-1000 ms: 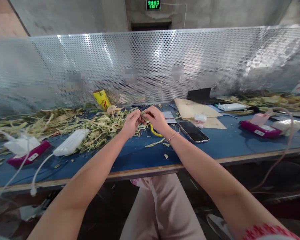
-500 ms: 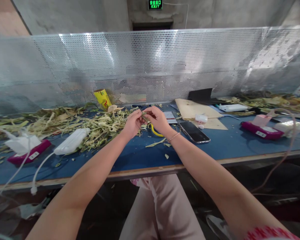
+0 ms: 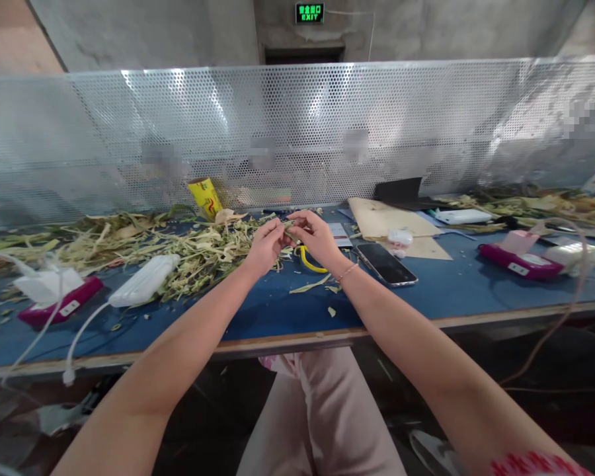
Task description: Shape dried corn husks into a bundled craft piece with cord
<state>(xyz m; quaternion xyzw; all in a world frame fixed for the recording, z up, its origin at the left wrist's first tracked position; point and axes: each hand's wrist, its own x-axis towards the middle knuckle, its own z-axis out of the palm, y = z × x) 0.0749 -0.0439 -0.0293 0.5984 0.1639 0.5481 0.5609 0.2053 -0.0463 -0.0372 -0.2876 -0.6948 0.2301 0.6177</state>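
Note:
My left hand (image 3: 266,248) and my right hand (image 3: 316,238) meet above the table, fingers pinched together. Between them is a small piece of pale green dried plant (image 3: 288,229), mostly hidden by the fingers. A heap of dried stalks and leaves (image 3: 208,254) lies just left of my left hand. Below my right hand a yellow ring-shaped thing (image 3: 309,262) rests on the table, partly covered by the hand. A loose plant strip (image 3: 309,285) lies nearer to me.
On the blue table (image 3: 277,314), a black phone (image 3: 387,263) lies to the right beside cardboard (image 3: 391,218). A white power bank (image 3: 145,280) and purple power sockets (image 3: 520,262) with cables stand at both sides. A yellow tube (image 3: 205,197) leans near the perforated metal screen (image 3: 307,119).
Both hands stay together at the plant piece, with only slight finger movement. The whole view has shifted down a little.

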